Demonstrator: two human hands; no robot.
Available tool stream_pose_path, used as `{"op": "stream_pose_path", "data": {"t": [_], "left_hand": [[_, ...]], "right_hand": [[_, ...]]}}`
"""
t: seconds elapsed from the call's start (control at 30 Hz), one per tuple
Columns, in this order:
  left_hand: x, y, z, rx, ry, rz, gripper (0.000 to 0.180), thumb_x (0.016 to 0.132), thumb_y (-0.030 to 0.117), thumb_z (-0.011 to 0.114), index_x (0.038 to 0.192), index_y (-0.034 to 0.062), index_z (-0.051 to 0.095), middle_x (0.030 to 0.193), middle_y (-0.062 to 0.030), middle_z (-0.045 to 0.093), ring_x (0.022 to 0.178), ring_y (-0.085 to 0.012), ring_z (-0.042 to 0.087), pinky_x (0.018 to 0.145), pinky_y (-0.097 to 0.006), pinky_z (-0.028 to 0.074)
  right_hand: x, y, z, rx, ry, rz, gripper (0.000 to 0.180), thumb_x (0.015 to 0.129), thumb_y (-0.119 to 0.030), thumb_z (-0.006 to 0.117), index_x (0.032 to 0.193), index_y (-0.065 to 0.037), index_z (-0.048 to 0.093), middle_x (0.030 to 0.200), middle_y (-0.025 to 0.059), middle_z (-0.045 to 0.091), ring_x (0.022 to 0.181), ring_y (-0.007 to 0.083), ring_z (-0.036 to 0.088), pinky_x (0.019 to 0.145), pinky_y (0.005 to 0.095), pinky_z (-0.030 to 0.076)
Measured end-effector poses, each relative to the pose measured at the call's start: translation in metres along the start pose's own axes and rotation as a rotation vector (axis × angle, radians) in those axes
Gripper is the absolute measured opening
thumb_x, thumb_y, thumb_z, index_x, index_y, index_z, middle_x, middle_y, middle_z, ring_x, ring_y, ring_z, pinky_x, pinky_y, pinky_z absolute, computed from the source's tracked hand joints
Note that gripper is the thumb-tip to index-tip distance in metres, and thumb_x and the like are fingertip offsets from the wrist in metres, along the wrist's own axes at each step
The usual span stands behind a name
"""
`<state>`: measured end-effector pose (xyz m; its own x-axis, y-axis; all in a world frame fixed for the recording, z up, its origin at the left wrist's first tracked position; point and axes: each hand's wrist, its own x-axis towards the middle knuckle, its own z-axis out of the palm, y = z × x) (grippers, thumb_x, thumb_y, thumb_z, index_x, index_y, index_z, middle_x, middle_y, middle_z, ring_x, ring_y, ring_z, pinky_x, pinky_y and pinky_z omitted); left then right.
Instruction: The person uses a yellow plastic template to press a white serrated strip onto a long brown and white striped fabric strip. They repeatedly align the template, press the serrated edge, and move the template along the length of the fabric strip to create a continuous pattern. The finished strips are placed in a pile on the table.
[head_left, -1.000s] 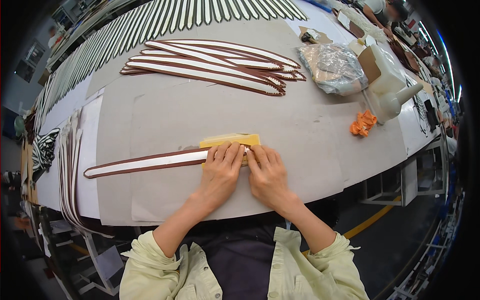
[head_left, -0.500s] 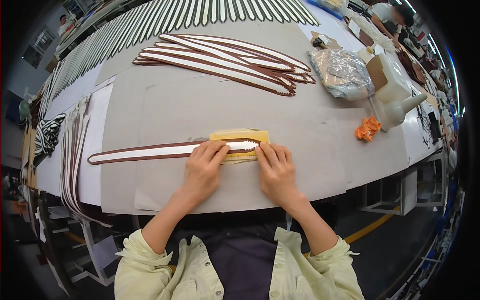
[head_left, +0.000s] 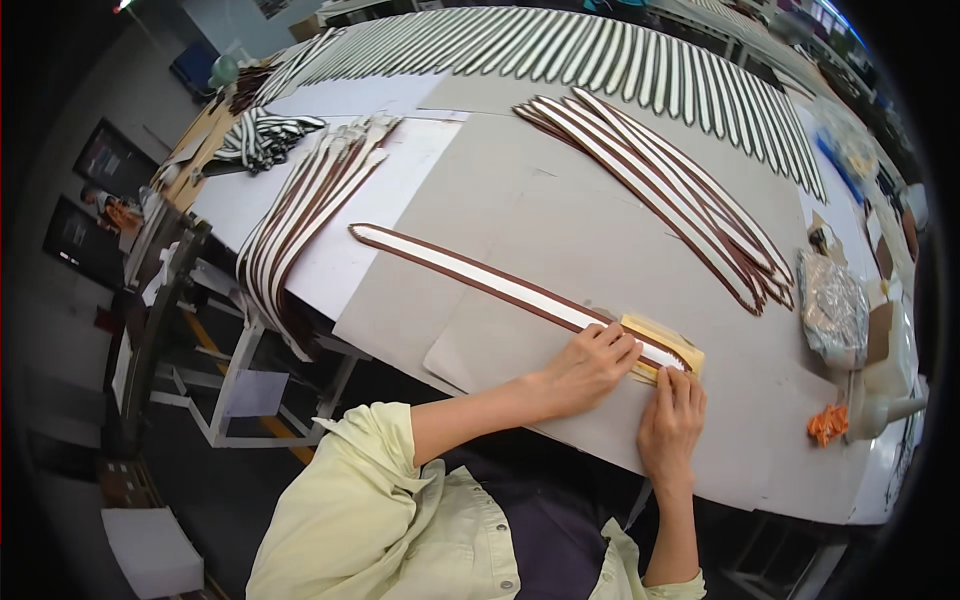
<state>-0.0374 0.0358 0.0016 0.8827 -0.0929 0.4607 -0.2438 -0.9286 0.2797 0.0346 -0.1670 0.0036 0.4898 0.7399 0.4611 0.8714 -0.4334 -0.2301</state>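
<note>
A long brown strap (head_left: 480, 278) with a white middle band lies slantwise across the table. Its near right end rests over a flat yellow block (head_left: 660, 329). My left hand (head_left: 582, 372) is closed on the strap at the block's left edge, fingertips pressed on the white band. Close beside it, my right hand (head_left: 672, 420) pinches the notched tip of the strap with fingers together. The fingers cover part of the strap's end and of the block.
More brown-and-white straps (head_left: 660, 190) lie piled beyond my hands. Another bunch (head_left: 310, 215) hangs over the table edge at left, near striped black-and-white pieces (head_left: 262, 140). Dark-edged white strips (head_left: 600, 50) line the back. At right are a plastic-wrapped package (head_left: 833, 308), orange crumpled piece (head_left: 827, 426) and white bottle (head_left: 880, 412).
The view has swung to the left, so the table and straps appear turned and shifted right. Both hands stay at the strap's end on the yellow block.
</note>
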Motion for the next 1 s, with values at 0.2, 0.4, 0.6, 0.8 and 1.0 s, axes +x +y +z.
{"op": "stream_pose_path", "data": {"t": [0.2,0.4,0.6,0.8,1.0], "left_hand": [[0.007,-0.042,-0.022,-0.175,-0.064,-0.267,0.044,0.081,0.024,0.086,0.116,0.0064,0.065,0.114,-0.0108,0.062,0.117,-0.0302,0.056,0.102,-0.046,0.044],[0.035,-0.066,-0.038,-0.268,-0.361,-0.186,0.03,0.086,0.019,0.082,0.108,0.008,0.065,0.11,-0.0105,0.061,0.109,-0.0318,0.059,0.091,-0.043,0.051],[0.006,-0.05,-0.095,-0.245,-0.304,-0.142,0.027,0.086,0.016,0.075,0.106,0.0066,0.06,0.107,-0.0117,0.066,0.094,-0.0343,0.068,0.081,-0.045,0.055],[0.002,-0.164,-0.169,0.227,-0.545,-0.404,0.041,0.08,0.012,0.073,0.119,0.007,0.06,0.108,-0.0145,0.069,0.109,-0.0365,0.066,0.097,-0.05,0.047],[0.035,-0.217,-0.194,0.507,0.313,-0.318,0.066,0.084,0.012,0.079,0.146,0.0114,0.055,0.144,-0.0155,0.054,0.134,-0.0342,0.051,0.112,-0.05,0.039]], "right_hand": [[0.004,0.0,0.002,0.071,0.009,0.066,0.029,0.089,0.004,0.064,0.117,0.008,0.064,0.138,0.0237,0.057,0.126,0.0423,0.056,0.105,0.0536,0.045],[0.042,0.001,-0.001,0.153,0.001,0.063,0.011,0.094,0.0,0.067,0.1,0.001,0.058,0.135,0.0226,0.061,0.128,0.0399,0.057,0.105,0.0493,0.046],[0.038,0.013,-0.025,0.44,-0.03,0.261,0.018,0.095,0.004,0.067,0.112,0.0,0.063,0.112,0.0148,0.07,0.103,0.0315,0.067,0.085,0.0388,0.055],[0.044,0.057,-0.055,0.57,-0.035,0.343,0.017,0.098,0.004,0.062,0.115,0.003,0.065,0.097,0.0108,0.069,0.079,0.0155,0.065,0.073,0.0296,0.052],[0.134,0.116,-0.022,0.797,0.025,0.441,0.019,0.099,-0.002,0.064,0.117,0.003,0.067,0.093,0.0027,0.067,0.075,0.0073,0.059,0.065,0.0237,0.049]]}}
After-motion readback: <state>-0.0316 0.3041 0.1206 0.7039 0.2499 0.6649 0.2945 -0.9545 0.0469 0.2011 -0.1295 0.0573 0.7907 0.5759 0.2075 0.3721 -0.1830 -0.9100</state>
